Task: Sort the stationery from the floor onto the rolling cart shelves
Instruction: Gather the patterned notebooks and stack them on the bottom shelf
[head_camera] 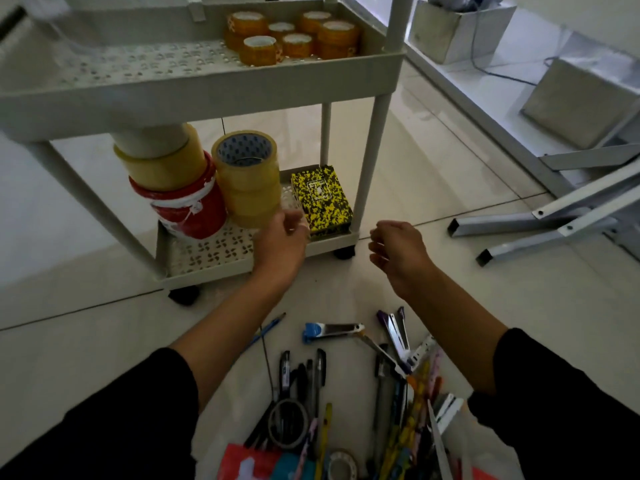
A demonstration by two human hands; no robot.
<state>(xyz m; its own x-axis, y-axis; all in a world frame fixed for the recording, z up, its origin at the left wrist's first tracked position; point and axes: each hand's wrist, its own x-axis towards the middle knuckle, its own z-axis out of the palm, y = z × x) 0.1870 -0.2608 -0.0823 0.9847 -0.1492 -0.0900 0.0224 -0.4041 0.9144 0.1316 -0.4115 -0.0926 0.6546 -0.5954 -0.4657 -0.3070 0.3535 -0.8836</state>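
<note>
The white rolling cart point(374, 140) stands ahead of me. Its upper shelf point(145, 64) carries several small amber tape rolls point(294, 36). On the lower shelf point(207, 251) are a red-and-white roll under a tan roll point(173, 188), a stack of clear tape rolls point(247, 178) and a yellow-and-black speckled box point(322, 199). My left hand point(280, 240) hovers at the foot of the clear stack with relaxed fingers and holds nothing. My right hand point(398, 251) hangs loosely curled and empty, right of the cart. Pens point(304, 375), staplers point(398, 337), a blue clipper point(332, 331) and tape rolls point(287, 422) lie on the floor.
Grey metal frame legs point(554, 216) lie on the tiled floor to the right. Grey boxes point(457, 29) and a cable sit at the back right. A red packet point(249, 462) lies at the bottom edge. A blue pencil point(266, 332) lies beside my left forearm.
</note>
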